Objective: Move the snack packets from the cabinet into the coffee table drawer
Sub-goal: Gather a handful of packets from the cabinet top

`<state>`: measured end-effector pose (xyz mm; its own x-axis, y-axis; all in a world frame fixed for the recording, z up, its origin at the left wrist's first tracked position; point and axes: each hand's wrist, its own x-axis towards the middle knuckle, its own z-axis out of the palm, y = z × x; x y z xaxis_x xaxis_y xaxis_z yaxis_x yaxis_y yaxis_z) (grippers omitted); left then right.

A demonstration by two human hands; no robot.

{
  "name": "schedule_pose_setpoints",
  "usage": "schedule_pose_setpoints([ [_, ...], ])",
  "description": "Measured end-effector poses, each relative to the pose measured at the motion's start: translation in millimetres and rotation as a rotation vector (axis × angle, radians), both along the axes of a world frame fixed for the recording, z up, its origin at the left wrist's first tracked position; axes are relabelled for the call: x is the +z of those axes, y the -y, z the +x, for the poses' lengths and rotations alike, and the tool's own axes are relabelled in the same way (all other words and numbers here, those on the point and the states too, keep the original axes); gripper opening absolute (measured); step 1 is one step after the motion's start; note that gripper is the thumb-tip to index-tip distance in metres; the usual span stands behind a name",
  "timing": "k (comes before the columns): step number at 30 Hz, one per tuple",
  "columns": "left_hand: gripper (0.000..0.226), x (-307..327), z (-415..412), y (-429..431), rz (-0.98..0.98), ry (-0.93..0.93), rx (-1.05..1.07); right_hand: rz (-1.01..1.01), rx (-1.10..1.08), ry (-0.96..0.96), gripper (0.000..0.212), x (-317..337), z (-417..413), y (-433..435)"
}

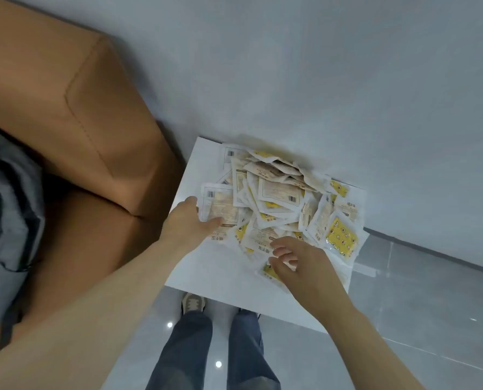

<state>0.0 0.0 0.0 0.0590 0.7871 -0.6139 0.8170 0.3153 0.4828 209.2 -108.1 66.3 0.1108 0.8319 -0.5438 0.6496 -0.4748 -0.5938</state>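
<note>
Head view, looking straight down. At the far left lies a grey cloth (7,220) on a tan sofa (94,122), whose arm stands just beside the left edge of the white cabinet (206,164).

The bare left forearm comes in from the lower left corner and stretches out nearly straight over the sofa to the cabinet's left edge. The left hand (191,220) lies palm down on the left packet (220,206), a white one with a barcode at the left edge of the pile. The thumb lies flat across its near end and the fingers curl at its left side, so the hand pinches it.

The packets (279,192) are heaped, overlapping, on the far half of the cabinet, against the grey wall (319,66). A few spill toward the near and right edges.

The right forearm comes up from the lower right, wrist slightly bent. The right hand (299,266) hovers at the near edge of the pile with its fingers (279,243) bent and apart, tips touching packets. Whether it grips one I cannot tell.

A yellow packet (341,237) lies at the right edge. Below the near edge are jeans (184,353), a shoe (193,301) and grey floor (431,305).
</note>
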Motion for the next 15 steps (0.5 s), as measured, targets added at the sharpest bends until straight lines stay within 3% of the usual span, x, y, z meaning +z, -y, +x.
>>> schedule_pose_setpoints([
  [9,0.061,-6,22,-10,-0.045,0.022,0.097,-0.012,-0.029,0.001,0.024,-8,4,1],
  [15,0.041,-7,19,-13,-0.15,0.137,0.184,-0.044,-0.063,0.014,0.022,-10,11,7],
])
